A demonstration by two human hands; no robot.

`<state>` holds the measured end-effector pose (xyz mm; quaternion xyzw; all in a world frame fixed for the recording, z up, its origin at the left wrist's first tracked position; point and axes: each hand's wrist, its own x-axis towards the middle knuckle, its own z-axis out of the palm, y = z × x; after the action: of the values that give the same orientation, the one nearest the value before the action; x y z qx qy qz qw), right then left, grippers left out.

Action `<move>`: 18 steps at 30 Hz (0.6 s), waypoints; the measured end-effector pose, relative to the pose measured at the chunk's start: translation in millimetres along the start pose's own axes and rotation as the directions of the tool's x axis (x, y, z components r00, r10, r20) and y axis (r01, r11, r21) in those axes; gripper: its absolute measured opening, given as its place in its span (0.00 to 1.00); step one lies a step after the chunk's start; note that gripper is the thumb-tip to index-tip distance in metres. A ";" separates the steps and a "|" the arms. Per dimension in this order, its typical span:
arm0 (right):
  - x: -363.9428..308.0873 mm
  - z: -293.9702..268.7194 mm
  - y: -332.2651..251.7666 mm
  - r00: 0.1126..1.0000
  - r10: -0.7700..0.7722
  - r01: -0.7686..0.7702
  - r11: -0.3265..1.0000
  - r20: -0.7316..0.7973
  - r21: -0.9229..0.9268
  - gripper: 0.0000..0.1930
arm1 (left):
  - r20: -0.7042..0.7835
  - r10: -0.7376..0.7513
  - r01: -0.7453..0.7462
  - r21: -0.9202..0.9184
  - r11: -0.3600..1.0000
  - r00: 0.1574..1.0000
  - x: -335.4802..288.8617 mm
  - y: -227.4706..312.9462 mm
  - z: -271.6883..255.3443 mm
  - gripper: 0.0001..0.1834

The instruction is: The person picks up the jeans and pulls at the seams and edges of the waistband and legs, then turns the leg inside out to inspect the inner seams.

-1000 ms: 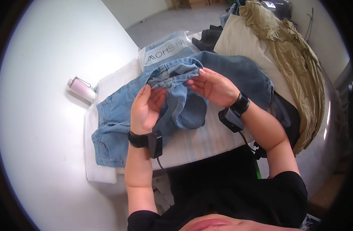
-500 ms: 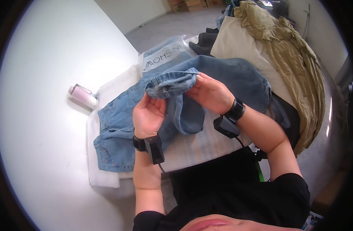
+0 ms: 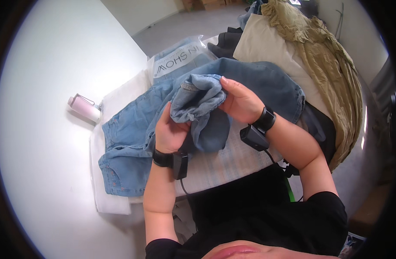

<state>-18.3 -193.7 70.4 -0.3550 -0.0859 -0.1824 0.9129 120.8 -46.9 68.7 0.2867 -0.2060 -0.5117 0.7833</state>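
A light blue pair of jeans [image 3: 129, 142] lies spread over a white padded board [image 3: 232, 162] in front of me. My left hand [image 3: 170, 129] and my right hand [image 3: 239, 101] both grip a bunched fold of the jeans' denim [image 3: 198, 97], lifted off the board between them. My left hand holds it from below, my right hand presses on its right side. Each wrist wears a black band with a small black box and cable.
A pale pink bottle [image 3: 83, 108] lies on the white table [image 3: 42, 129] left of the board. A clear plastic bag [image 3: 180, 58] holding folded denim sits behind the jeans. To the right lie a beige cushion [image 3: 271, 47], an olive garment [image 3: 332, 69] and dark clothes.
Both hands have raised and gathered the denim fold higher and closer together. The view has shifted a little, so the jeans sit lower in the picture.
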 end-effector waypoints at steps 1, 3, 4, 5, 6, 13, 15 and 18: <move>0.4 -4.6 3.4 1.000 0.001 -0.002 1.000 0.031 0.030 0.17 | 0.064 -0.054 0.060 -0.088 0.994 0.996 -2.5 2.0 -1.1 0.20; -4.7 -5.5 0.8 0.993 0.089 -0.096 0.991 0.081 0.089 0.18 | 0.035 -0.064 0.067 -0.114 0.991 0.997 -8.9 4.0 1.4 0.20; -5.8 -4.6 -0.7 0.977 0.161 -0.181 0.973 0.140 0.143 0.18 | 0.015 -0.073 0.075 -0.132 0.988 0.997 -10.5 4.5 0.8 0.20; -4.0 -3.4 -2.7 0.970 0.187 -0.201 0.976 0.158 0.079 0.18 | 0.206 -0.029 0.049 -0.096 0.994 0.978 -8.4 7.3 -6.1 0.17; -3.3 -0.9 -5.2 0.969 0.201 -0.214 0.973 0.145 0.086 0.18 | 0.193 -0.033 0.055 -0.109 0.992 0.981 -7.5 6.4 -8.7 0.17; 2.5 4.4 -17.7 0.939 0.182 -0.313 0.807 -0.293 -0.502 0.12 | 0.122 0.017 -0.057 0.332 0.942 0.992 -5.5 -1.1 -7.2 0.10; -0.1 10.6 -22.2 0.937 0.021 -0.276 0.653 -0.348 -0.705 0.10 | 0.107 0.019 -0.053 0.329 0.943 0.994 -5.7 -3.7 -6.2 0.09; -3.5 5.9 -17.3 0.906 -0.304 -0.118 0.486 -0.294 -0.866 0.12 | 0.115 0.017 -0.058 0.358 0.932 0.993 -7.5 -6.0 -4.3 0.09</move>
<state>-28.5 -200.5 84.4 -0.7139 0.1911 -0.3208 0.5924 116.4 -40.9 61.3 0.3932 -0.3447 -0.4651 0.7143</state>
